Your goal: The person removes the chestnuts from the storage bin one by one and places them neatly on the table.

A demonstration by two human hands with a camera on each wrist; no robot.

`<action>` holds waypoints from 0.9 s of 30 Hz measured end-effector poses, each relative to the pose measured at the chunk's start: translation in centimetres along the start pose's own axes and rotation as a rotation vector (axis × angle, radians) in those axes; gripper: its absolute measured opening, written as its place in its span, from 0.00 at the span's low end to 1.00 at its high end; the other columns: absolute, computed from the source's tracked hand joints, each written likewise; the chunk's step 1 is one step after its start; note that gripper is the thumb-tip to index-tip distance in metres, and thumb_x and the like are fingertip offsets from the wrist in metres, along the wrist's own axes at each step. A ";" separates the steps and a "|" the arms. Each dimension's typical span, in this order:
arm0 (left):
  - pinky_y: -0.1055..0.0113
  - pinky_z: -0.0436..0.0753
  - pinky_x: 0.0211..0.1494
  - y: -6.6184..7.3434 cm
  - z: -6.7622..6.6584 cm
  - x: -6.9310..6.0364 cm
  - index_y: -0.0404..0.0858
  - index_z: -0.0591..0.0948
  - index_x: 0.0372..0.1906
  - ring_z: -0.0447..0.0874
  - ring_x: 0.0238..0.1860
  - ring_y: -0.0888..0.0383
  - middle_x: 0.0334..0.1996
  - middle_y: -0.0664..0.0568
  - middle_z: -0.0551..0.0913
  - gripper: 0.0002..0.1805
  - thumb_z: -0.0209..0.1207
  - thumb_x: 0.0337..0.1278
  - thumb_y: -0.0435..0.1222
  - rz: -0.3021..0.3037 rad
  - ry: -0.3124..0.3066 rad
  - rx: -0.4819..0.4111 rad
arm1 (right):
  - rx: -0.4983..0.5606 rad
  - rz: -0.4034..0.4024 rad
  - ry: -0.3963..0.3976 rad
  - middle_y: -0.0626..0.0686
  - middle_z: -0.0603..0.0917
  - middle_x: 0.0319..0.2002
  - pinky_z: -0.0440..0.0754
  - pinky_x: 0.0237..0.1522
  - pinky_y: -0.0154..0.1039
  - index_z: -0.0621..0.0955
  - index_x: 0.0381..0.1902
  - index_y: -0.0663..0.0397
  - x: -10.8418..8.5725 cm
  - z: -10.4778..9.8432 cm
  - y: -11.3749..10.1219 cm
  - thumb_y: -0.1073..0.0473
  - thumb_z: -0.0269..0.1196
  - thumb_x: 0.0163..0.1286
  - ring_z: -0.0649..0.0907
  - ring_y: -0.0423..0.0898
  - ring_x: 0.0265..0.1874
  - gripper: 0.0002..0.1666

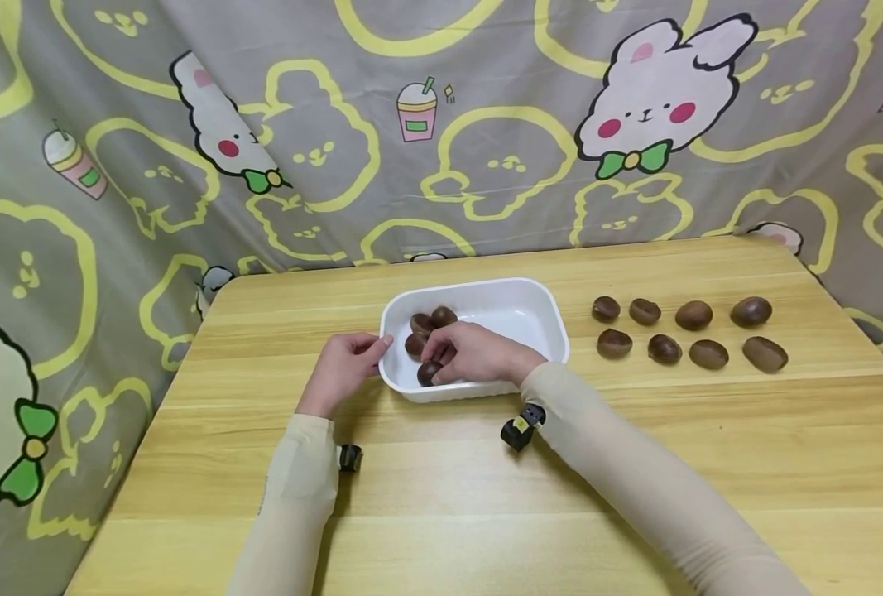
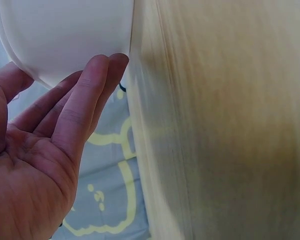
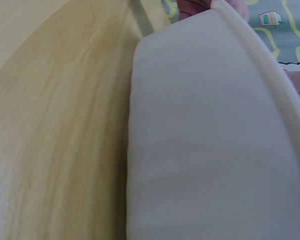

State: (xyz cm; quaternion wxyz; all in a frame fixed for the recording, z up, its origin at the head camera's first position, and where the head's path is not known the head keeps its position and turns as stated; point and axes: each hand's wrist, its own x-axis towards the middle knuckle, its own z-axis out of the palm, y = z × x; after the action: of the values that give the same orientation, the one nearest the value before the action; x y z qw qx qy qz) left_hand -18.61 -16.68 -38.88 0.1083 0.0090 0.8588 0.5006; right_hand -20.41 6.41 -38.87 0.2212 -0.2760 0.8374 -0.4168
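- Chestnut point(image 1: 428, 373) at the near left corner inside the white dish point(image 1: 515, 321); whether it touches the floor of the dish is hidden
- Right hand point(image 1: 474, 352) reaches over the near rim, thumb and fingers curled about that chestnut, grasping it
- Three more chestnuts point(image 1: 443, 315) sit close together in the dish's left end, just beyond those fingers
- Left hand point(image 1: 343, 367) pinches the dish's left end, thumb at the rim, fingers against the outer wall
- Eight loose chestnuts point(image 1: 693, 315) lie right of the dish, in two rows of four
- Wooden table point(image 1: 426, 513) under everything
- Grey curtain point(image 1: 501, 83) behind, printed with yellow outlines and white rabbits
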 end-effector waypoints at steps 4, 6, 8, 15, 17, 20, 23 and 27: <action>0.62 0.85 0.44 0.0 0.0 0.0 0.26 0.82 0.51 0.87 0.40 0.49 0.46 0.36 0.84 0.23 0.58 0.70 0.44 0.001 -0.001 0.000 | 0.016 0.009 0.025 0.47 0.83 0.34 0.79 0.44 0.36 0.83 0.42 0.53 -0.3 -0.5 0.1 0.65 0.72 0.58 0.82 0.43 0.37 0.14; 0.62 0.85 0.44 0.0 0.0 0.0 0.26 0.82 0.51 0.87 0.40 0.49 0.45 0.36 0.84 0.23 0.58 0.70 0.44 0.003 -0.002 -0.002 | 0.017 0.013 0.040 0.48 0.83 0.35 0.79 0.44 0.37 0.83 0.43 0.53 -0.5 -0.8 0.2 0.65 0.72 0.57 0.81 0.43 0.37 0.15; 0.63 0.85 0.44 0.0 0.0 0.0 0.26 0.82 0.51 0.87 0.40 0.49 0.45 0.36 0.84 0.22 0.58 0.70 0.44 0.003 -0.002 -0.002 | 0.021 0.016 0.055 0.48 0.83 0.35 0.79 0.45 0.37 0.83 0.44 0.53 -0.7 -1.1 0.4 0.65 0.72 0.57 0.81 0.44 0.38 0.16; 0.62 0.85 0.45 0.0 0.0 0.1 0.27 0.82 0.52 0.87 0.40 0.50 0.45 0.37 0.84 0.23 0.58 0.70 0.45 -0.002 -0.009 0.008 | 0.081 0.009 0.085 0.50 0.84 0.39 0.79 0.48 0.40 0.83 0.45 0.56 -2.3 -2.6 0.5 0.64 0.72 0.58 0.82 0.45 0.40 0.16; 0.62 0.84 0.45 0.0 0.0 0.1 0.27 0.82 0.51 0.87 0.40 0.50 0.45 0.38 0.84 0.23 0.58 0.70 0.45 0.002 -0.009 0.013 | 0.092 0.002 0.101 0.50 0.84 0.39 0.79 0.48 0.41 0.83 0.45 0.57 -2.8 -3.0 0.5 0.64 0.72 0.58 0.82 0.46 0.41 0.16; 0.62 0.84 0.45 0.0 0.0 0.1 0.27 0.83 0.51 0.87 0.39 0.50 0.44 0.38 0.85 0.23 0.58 0.70 0.45 0.010 -0.010 0.019 | 0.099 -0.011 0.132 0.51 0.84 0.39 0.78 0.49 0.43 0.83 0.45 0.57 -3.7 -3.6 0.5 0.64 0.72 0.59 0.81 0.47 0.41 0.16; 0.62 0.84 0.45 0.0 0.0 0.1 0.28 0.83 0.50 0.87 0.39 0.50 0.43 0.38 0.85 0.22 0.58 0.69 0.45 0.014 -0.009 0.017 | 0.106 -0.014 0.162 0.51 0.84 0.40 0.78 0.49 0.43 0.83 0.46 0.57 -4.8 -4.1 0.5 0.62 0.72 0.60 0.81 0.48 0.42 0.15; 0.62 0.84 0.45 -0.1 0.0 0.1 0.27 0.83 0.50 0.87 0.40 0.50 0.43 0.38 0.85 0.23 0.59 0.69 0.45 0.018 -0.011 0.009 | 0.114 -0.011 0.196 0.52 0.83 0.40 0.77 0.48 0.44 0.83 0.47 0.57 -6.3 -4.8 0.6 0.61 0.71 0.62 0.80 0.48 0.41 0.16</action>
State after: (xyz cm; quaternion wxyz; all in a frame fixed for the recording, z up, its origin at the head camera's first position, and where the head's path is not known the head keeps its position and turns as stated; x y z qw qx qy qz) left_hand -18.66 -16.71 -38.95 0.1083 0.0199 0.8604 0.4975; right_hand -18.73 13.47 -35.81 0.1516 -0.2253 0.8284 -0.4899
